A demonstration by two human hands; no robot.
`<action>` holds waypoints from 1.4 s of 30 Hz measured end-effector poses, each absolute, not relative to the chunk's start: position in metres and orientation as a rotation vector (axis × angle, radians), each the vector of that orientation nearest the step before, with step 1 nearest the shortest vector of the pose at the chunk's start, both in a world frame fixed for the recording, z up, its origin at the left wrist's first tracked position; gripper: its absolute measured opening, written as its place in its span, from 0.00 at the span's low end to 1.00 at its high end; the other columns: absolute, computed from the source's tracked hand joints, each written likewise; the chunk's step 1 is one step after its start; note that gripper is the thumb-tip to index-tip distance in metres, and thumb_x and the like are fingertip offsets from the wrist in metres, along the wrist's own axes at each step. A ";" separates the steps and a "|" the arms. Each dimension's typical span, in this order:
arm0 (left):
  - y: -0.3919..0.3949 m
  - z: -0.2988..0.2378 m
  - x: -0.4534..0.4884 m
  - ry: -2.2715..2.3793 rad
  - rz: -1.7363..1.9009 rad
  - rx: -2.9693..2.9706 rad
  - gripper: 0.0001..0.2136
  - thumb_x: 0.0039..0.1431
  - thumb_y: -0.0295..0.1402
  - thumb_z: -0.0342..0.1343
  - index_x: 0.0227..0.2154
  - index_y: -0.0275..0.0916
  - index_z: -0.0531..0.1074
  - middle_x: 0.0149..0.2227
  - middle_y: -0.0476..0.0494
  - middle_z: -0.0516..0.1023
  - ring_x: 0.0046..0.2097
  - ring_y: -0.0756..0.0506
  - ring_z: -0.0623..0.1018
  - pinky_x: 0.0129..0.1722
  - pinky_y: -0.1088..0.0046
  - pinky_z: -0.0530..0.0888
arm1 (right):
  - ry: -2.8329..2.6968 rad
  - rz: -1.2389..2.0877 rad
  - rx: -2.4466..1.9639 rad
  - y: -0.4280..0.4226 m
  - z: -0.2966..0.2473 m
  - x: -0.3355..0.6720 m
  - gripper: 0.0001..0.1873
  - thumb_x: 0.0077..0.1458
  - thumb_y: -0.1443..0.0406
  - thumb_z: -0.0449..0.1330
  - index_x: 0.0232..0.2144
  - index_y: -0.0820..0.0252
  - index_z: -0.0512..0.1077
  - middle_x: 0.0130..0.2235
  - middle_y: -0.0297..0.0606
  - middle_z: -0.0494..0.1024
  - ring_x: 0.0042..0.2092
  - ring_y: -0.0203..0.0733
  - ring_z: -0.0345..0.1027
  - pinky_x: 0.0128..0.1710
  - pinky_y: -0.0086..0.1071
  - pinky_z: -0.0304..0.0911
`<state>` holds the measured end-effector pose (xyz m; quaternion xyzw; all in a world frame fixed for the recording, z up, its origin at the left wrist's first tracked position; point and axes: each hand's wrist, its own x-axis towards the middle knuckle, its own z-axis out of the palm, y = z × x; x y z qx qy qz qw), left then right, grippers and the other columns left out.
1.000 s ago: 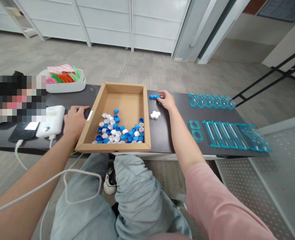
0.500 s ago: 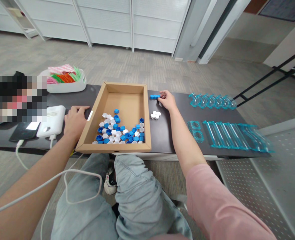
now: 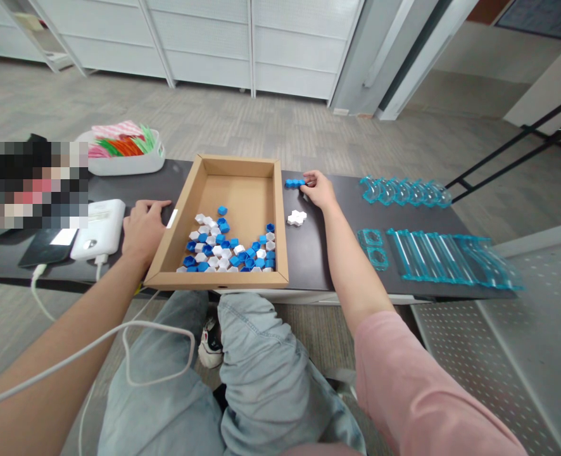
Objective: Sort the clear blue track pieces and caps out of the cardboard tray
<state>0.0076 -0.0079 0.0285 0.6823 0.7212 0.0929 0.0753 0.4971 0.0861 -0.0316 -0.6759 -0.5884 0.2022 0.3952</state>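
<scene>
At the far side of the table, just right of the cardboard box [image 3: 282, 228], my right hand [image 3: 320, 189] has its fingers closed around the right end of a short row of blue hexagonal pieces [image 3: 294, 183]. My fingers partly cover that end. Nearer to me lies a small cluster of white hexagonal pieces [image 3: 296, 218], apart from the hand. My left hand [image 3: 144, 228] lies flat on the table against the box's left side, fingers stretched out and holding nothing. Inside the box, mixed blue and white hexagonal pieces [image 3: 223, 251] are heaped toward the near end.
Left of my left hand sit a white device [image 3: 99, 229] with a cable and a black phone-like slab [image 3: 45, 247]. A white basket [image 3: 127, 166] of colourful items stands behind. Clear teal plastic parts [image 3: 406, 192] and teal-ended tubes [image 3: 444, 258] lie at right.
Almost nothing differs. Both hands and the blue row keep their places, and the view has shifted very slightly.
</scene>
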 end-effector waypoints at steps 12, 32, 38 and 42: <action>-0.007 0.027 0.007 2.174 0.269 2.066 0.35 0.75 0.47 0.55 0.78 0.35 0.71 0.73 0.19 0.70 0.74 0.23 0.70 0.76 0.41 0.68 | -1.511 0.500 -1.722 0.084 -0.029 0.496 0.25 0.53 0.66 0.69 0.55 0.53 0.80 0.52 0.38 0.90 0.51 0.49 0.84 0.64 0.48 0.77; -0.010 0.031 0.010 2.160 0.274 2.037 0.35 0.77 0.49 0.53 0.78 0.33 0.71 0.74 0.19 0.69 0.75 0.23 0.70 0.77 0.40 0.66 | -1.521 0.485 -1.730 0.083 -0.028 0.495 0.27 0.54 0.65 0.69 0.57 0.53 0.81 0.53 0.38 0.90 0.51 0.50 0.84 0.65 0.49 0.76; -0.009 0.031 0.010 2.161 0.266 2.051 0.33 0.77 0.44 0.51 0.78 0.33 0.71 0.73 0.19 0.70 0.74 0.23 0.70 0.76 0.40 0.67 | -1.413 0.435 -1.679 0.088 -0.031 0.494 0.22 0.56 0.61 0.69 0.54 0.54 0.80 0.52 0.42 0.87 0.46 0.49 0.81 0.60 0.50 0.78; -0.012 0.033 0.012 2.163 0.270 2.060 0.33 0.77 0.42 0.50 0.79 0.32 0.70 0.74 0.19 0.70 0.74 0.23 0.70 0.76 0.40 0.67 | -1.424 0.307 -1.466 0.090 -0.016 0.483 0.17 0.62 0.59 0.68 0.52 0.53 0.80 0.51 0.41 0.85 0.46 0.45 0.77 0.57 0.44 0.77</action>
